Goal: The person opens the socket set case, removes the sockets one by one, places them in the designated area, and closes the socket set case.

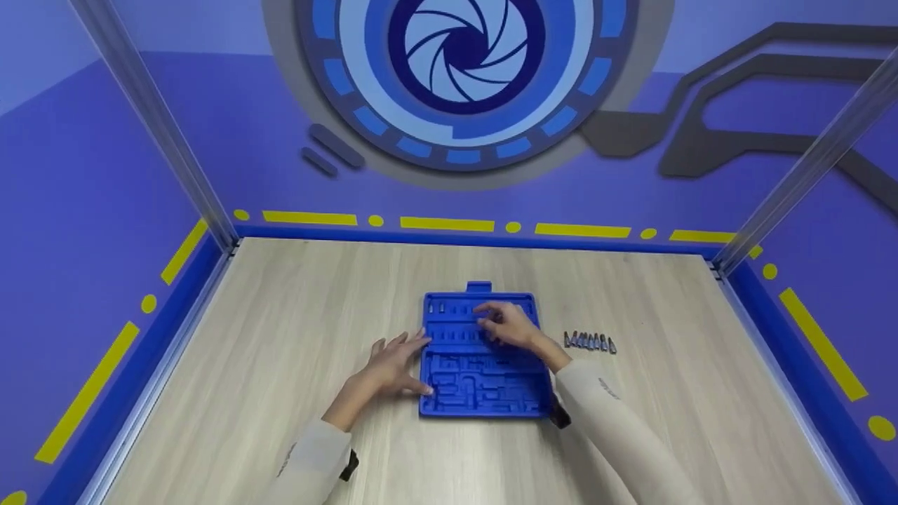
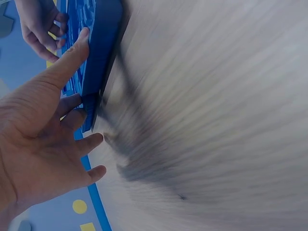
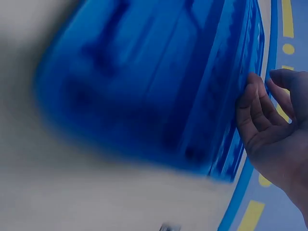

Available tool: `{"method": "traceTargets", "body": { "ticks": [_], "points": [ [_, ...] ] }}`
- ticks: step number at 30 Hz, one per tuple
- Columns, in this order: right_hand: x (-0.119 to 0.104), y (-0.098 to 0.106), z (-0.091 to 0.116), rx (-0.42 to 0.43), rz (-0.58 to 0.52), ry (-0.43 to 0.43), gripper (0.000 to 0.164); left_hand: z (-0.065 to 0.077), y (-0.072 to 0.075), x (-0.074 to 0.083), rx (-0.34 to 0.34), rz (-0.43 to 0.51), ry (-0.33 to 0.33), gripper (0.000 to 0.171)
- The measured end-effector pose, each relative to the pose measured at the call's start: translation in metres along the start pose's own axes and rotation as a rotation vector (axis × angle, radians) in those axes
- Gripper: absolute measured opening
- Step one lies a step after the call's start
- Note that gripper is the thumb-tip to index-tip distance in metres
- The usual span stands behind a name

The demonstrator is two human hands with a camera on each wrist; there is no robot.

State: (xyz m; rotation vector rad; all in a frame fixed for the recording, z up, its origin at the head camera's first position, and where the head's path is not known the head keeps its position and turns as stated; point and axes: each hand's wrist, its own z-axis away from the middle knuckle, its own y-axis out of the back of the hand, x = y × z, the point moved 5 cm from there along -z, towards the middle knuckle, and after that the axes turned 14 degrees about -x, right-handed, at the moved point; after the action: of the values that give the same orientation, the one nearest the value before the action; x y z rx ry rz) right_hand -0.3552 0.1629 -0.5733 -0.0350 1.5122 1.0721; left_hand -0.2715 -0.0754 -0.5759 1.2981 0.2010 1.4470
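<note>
A blue plastic bit case (image 1: 484, 354) lies unfolded on the table, with moulded slots in both halves. My left hand (image 1: 389, 368) is spread at its left side, the thumb on the near half's rim and the fingertips by the far half. In the left wrist view that thumb (image 2: 79, 45) rests on the case's edge. Over the far half hovers my right hand (image 1: 508, 324), fingers bent loosely and index finger and thumb apart; I see nothing between them. Two small metal bits (image 1: 436, 308) sit in the top row's left slots. The right hand hides part of the rows.
Several metal screwdriver bits (image 1: 590, 341) stand in a row on the wooden table (image 1: 316, 301), right of the case. A blue latch tab (image 1: 479, 287) sticks out from the case's far edge. Blue printed walls (image 1: 182, 140) enclose the table at the back and sides.
</note>
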Motion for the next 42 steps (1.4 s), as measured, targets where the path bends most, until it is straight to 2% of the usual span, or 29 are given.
{"method": "traceTargets", "body": {
  "ticks": [7,13,16,18,21,26,36,42],
  "points": [
    [-0.02,-0.02,-0.032,0.033,-0.099,-0.068,0.032,-0.003,-0.002,-0.002,0.001,0.009,-0.01,0.105],
    [-0.026,-0.035,-0.052,0.043,-0.388,-0.158,0.039,-0.006,-0.004,-0.002,0.004,0.028,-0.01,0.103],
    [-0.026,-0.041,-0.059,0.071,-0.465,-0.21,0.042,-0.005,-0.003,-0.003,0.005,0.028,-0.017,0.103],
    [-0.026,-0.045,-0.063,0.106,-0.452,-0.264,0.043,-0.005,-0.003,-0.003,0.005,0.025,-0.02,0.102],
    [-0.028,-0.048,-0.068,0.149,-0.37,-0.331,0.043,-0.004,-0.003,-0.004,0.01,0.017,-0.022,0.102],
    [-0.028,-0.048,-0.075,0.174,-0.326,-0.378,0.041,-0.003,-0.002,-0.004,0.018,0.022,-0.03,0.103],
    [-0.026,-0.047,-0.078,0.196,-0.337,-0.39,0.039,-0.001,0.0,-0.004,0.028,0.028,-0.054,0.102],
    [-0.024,-0.048,-0.079,0.199,-0.32,-0.362,0.033,-0.002,0.0,-0.007,0.035,0.035,-0.062,0.102]
  ]
}}
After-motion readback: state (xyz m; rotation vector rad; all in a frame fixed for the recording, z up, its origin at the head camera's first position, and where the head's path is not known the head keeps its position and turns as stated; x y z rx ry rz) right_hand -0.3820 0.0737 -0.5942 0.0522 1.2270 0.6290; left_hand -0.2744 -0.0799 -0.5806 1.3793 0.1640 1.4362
